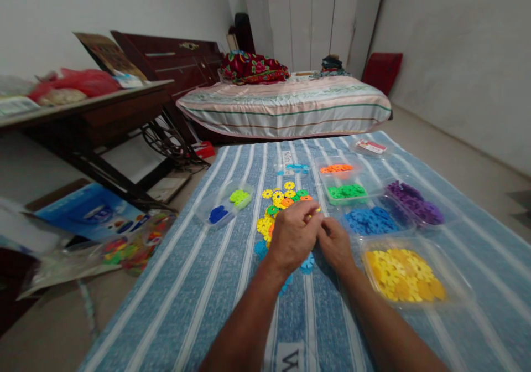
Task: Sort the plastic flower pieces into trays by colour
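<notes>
My left hand (295, 233) and my right hand (335, 243) meet over the middle of the cloth, fingers closed and fingertips together. What they pinch is hidden, though a bit of yellow shows by the left fingertips. Under and beyond my left hand spreads a flat assembly of notched plastic snowflake discs: yellow discs (264, 226), orange and green ones among them, and blue discs (307, 263) nearer me. To the right stand clear tubs of loose discs: yellow (402, 275), blue (370, 221), purple (414, 202), green (346, 191) and orange (336, 168).
At the left a clear tub (202, 210) holds dark blue and lime discs. Light blue pieces (297, 168) lie at the far side, a lid with a red-and-white label (371, 146) at the far right. Beyond are a bed (286, 106) and an old sewing table (136, 92).
</notes>
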`<state>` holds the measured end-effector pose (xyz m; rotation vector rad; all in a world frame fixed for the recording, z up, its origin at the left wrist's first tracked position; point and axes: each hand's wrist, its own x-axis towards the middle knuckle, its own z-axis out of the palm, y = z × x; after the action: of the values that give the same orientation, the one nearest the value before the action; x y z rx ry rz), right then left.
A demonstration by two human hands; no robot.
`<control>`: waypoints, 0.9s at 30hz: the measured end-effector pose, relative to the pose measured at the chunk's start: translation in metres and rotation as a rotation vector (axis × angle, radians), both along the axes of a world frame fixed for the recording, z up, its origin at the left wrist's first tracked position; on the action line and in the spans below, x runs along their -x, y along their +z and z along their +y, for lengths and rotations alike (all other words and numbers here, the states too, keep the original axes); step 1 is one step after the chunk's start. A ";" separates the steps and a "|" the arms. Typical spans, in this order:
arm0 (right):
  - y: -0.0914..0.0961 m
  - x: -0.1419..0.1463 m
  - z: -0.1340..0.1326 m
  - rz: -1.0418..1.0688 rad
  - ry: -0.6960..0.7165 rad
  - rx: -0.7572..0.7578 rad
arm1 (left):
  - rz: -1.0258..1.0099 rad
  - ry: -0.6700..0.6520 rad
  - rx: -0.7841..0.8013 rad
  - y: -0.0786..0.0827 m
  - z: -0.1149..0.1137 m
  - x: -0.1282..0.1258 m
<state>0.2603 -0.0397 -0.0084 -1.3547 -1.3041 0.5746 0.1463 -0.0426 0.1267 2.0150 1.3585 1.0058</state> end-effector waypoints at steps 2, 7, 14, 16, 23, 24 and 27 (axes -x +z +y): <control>-0.003 0.000 0.002 -0.028 0.003 0.006 | 0.140 0.057 0.016 -0.016 -0.007 0.027; -0.005 -0.001 0.002 -0.067 -0.017 0.001 | 0.388 0.196 0.136 -0.048 -0.034 0.082; -0.006 -0.003 0.000 -0.074 -0.001 -0.012 | 0.520 0.235 0.137 -0.061 -0.061 0.089; -0.006 -0.004 0.000 -0.080 -0.001 -0.007 | 0.543 0.237 0.129 -0.063 -0.065 0.085; -0.005 -0.004 -0.001 -0.081 0.007 0.010 | 0.535 0.242 0.135 -0.069 -0.068 0.084; -0.005 -0.004 -0.001 -0.080 0.006 0.006 | 0.532 0.244 0.130 -0.070 -0.069 0.084; -0.005 -0.003 -0.001 -0.083 -0.003 -0.003 | 0.527 0.239 0.119 -0.072 -0.070 0.085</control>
<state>0.2637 -0.0403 -0.0132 -1.3900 -1.3687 0.5190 0.0611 -0.1122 0.0544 2.1476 1.9166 0.4754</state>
